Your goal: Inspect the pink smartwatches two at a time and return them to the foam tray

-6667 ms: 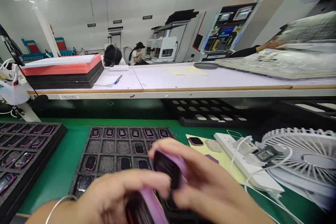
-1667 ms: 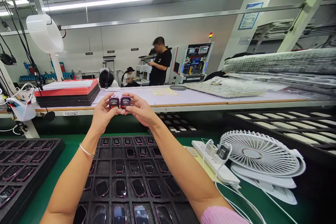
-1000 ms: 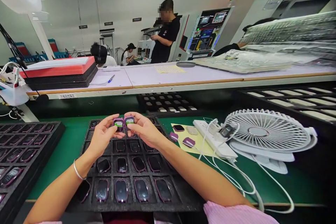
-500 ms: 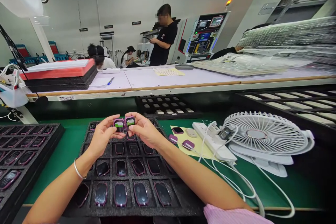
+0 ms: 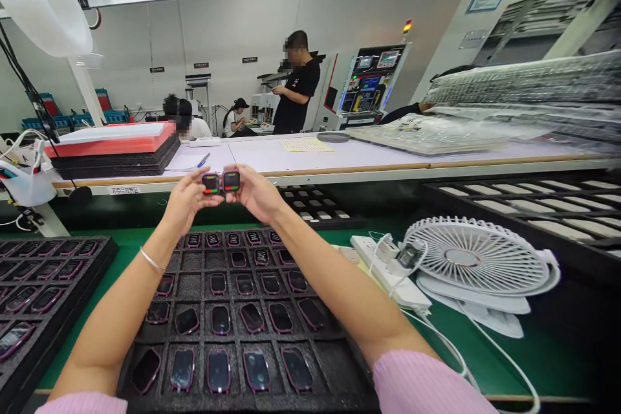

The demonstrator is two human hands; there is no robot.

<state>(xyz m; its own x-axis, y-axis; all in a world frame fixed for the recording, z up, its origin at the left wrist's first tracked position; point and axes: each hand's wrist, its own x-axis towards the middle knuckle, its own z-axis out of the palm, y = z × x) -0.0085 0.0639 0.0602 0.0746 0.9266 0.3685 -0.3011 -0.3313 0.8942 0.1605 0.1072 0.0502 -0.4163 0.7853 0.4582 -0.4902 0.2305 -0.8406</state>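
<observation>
Above a dark foam tray [image 5: 334, 365] of purple-rimmed devices, a person holds up two lit units side by side, at the height of the white-edged shelf [image 5: 339, 174] beyond the green bench [image 5: 553, 343]. The left hand [image 5: 185, 202] grasps the left device [image 5: 210, 184] by its edges, fingers bent around the rim; the right hand [image 5: 258, 195] grips the right device [image 5: 231, 182] in the same fashion, wrist raised and palm turned inward. Whether the two rims touch is too small to tell. Both screens face the wearer, each showing a yellowish line near the top and a red-and-green strip lower down.

Good handling here, by the look of it, means keeping the two faces level and at a matching tilt, so glare falls alike on both and the displays can be compared at a glance. A light hold on the rims seems best: fingertips off the glass, pressure even, neither case knocking its neighbor. Staying over the tray gives a slipped unit a soft landing.

To the right, a white power strip [image 5: 395, 275] trails cables near the forearm, worth steering the elbow around; a white fan [image 5: 478, 255] stands beside it.
</observation>
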